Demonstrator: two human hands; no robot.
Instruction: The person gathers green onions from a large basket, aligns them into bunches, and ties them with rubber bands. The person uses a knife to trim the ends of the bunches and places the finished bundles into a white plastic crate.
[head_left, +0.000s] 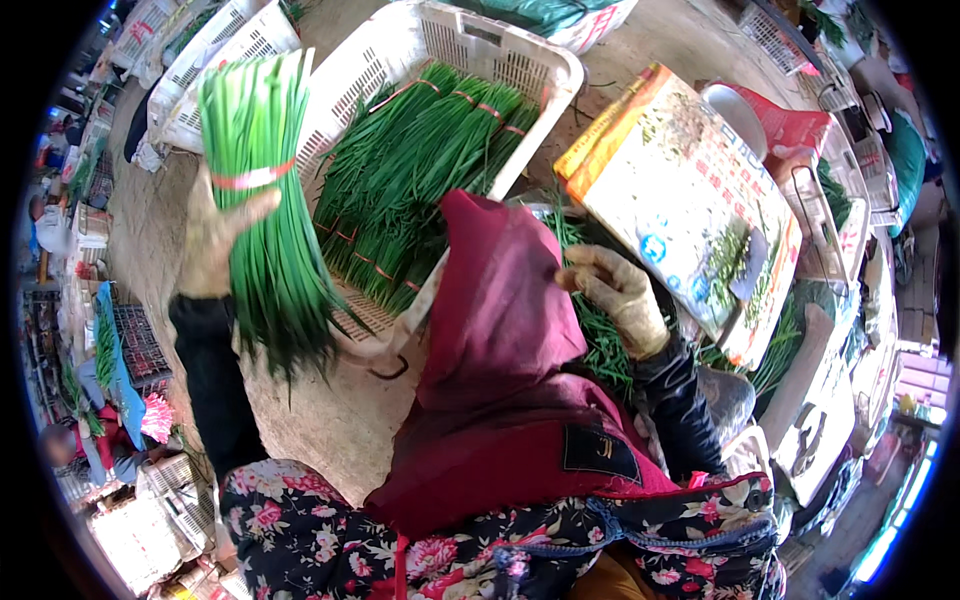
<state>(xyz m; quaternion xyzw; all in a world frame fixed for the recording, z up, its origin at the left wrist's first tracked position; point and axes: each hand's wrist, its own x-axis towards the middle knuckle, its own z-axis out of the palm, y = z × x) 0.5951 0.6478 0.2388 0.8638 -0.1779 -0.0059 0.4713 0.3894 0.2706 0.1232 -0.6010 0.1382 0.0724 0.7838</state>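
Note:
My gloved left hand (214, 240) is wrapped around a bunch of garlic chives (262, 262), raised at the left. A red band (255, 177) circles the bunch above my thumb; the dark leaf tips hang down. My right hand (619, 296), also in a soiled glove, has bent fingers with a gap between them and no visible object in its grasp. It hovers over loose green leaves (604, 352) beside a printed board or package (682, 202). Ahead, a white plastic crate (555, 82) holds several banded chive bunches (420, 150).
Plant scraps and a dark flat object (750, 262) lie on the printed surface. A red bag (780, 124) and a white crate (814, 225) stand to the right. Stacked white crates (225, 75) are at upper left. Farther left sits another person (109, 442).

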